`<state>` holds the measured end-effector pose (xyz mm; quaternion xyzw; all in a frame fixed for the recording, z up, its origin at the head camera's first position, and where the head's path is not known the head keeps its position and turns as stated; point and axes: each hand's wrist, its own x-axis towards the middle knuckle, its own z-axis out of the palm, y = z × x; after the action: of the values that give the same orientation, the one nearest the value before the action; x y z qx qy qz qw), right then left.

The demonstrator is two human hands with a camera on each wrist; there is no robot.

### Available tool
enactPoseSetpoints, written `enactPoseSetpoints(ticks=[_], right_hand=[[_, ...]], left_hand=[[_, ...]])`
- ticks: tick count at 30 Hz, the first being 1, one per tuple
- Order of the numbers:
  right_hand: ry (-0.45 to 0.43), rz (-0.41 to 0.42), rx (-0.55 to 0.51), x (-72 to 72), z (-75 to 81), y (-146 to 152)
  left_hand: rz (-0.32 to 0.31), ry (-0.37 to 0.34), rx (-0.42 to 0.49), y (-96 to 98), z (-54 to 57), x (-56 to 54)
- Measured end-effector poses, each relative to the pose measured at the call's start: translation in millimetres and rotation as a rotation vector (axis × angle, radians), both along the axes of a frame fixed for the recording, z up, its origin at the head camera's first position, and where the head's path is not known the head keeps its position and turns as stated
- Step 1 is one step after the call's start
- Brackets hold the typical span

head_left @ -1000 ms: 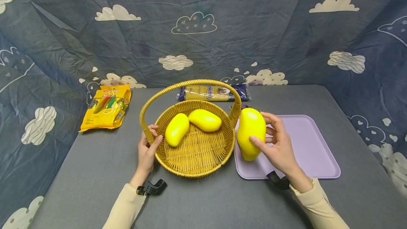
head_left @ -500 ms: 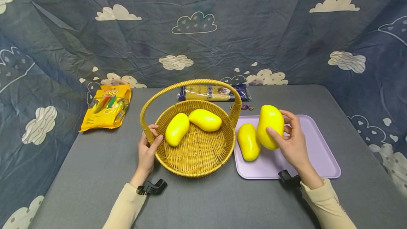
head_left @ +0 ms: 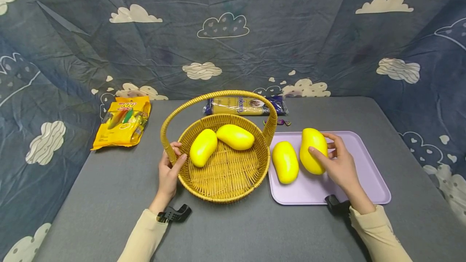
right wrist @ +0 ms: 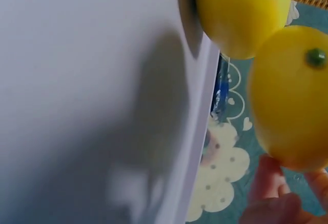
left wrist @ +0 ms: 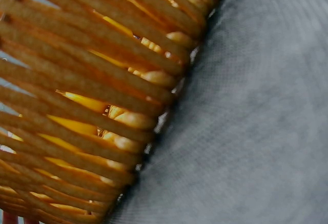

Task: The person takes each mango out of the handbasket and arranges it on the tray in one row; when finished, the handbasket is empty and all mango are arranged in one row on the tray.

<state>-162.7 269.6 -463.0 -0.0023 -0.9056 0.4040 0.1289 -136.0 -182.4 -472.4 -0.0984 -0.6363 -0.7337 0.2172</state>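
Note:
My left hand point(head_left: 168, 177) grips the left rim of a round wicker basket point(head_left: 225, 179), thumb over the edge by the base of its arched handle. Two yellow mangoes, one on the left point(head_left: 203, 148) and one at the back point(head_left: 236, 137), lie inside. My right hand point(head_left: 340, 165) holds another mango point(head_left: 313, 151) by its side over the lilac tray point(head_left: 364, 173). The right wrist view shows this mango point(right wrist: 289, 101) raised off the tray, its green stem spot visible. One more mango point(head_left: 285, 163) rests on the tray's left part. Basket weave point(left wrist: 77, 80) fills half the left wrist view.
A yellow candy bag point(head_left: 121, 122) lies at the back left. Behind the basket is a blue and yellow pasta packet point(head_left: 240, 106), with a small purple wrapped candy point(head_left: 282, 122) near it. A cloud-printed cloth point(head_left: 302, 51) hangs along the table's back and sides.
My right hand has carried its mango rightward, then lower over the tray, uncovering the tray mango behind it. The left hand and basket have stayed in place.

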Motion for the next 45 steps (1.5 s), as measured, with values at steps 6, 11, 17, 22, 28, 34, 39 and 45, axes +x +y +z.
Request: enactPoseSetpoints(ticks=[6,11,17,22,28,34,39,45], right_hand=[[-0.101,0.01,0.046,-1.4,0.4,2.5],[-0.222,0.037,0.058,10.1,28.8,-11.3],[-0.325,0.082,0.094,12.6,36.8,-13.3],[-0.36,0.1,0.088,11.9,37.3,-12.6],[-0.373,0.119,0.094,11.9,36.3,-11.5],[-0.407,0.127,0.096,11.9,35.1,-11.1],[-0.421,0.13,0.079,12.4,34.4,-10.1],[-0.441,0.142,0.07,13.1,34.1,-10.7]], left_hand=[[0.005,0.005,-0.009,0.1,-0.1,-0.1],[0.003,0.01,-0.015,0.4,-0.1,-0.5],[-0.002,0.015,-0.008,0.4,-0.5,-0.6],[0.0,0.013,-0.011,0.0,-1.1,-0.5],[0.0,0.013,-0.012,-0.4,-1.4,-0.7],[0.002,0.011,-0.015,-0.8,-1.2,-0.8],[0.004,0.007,-0.014,-1.0,-1.4,-0.6],[0.001,0.012,-0.013,-1.1,-1.5,-0.5]])
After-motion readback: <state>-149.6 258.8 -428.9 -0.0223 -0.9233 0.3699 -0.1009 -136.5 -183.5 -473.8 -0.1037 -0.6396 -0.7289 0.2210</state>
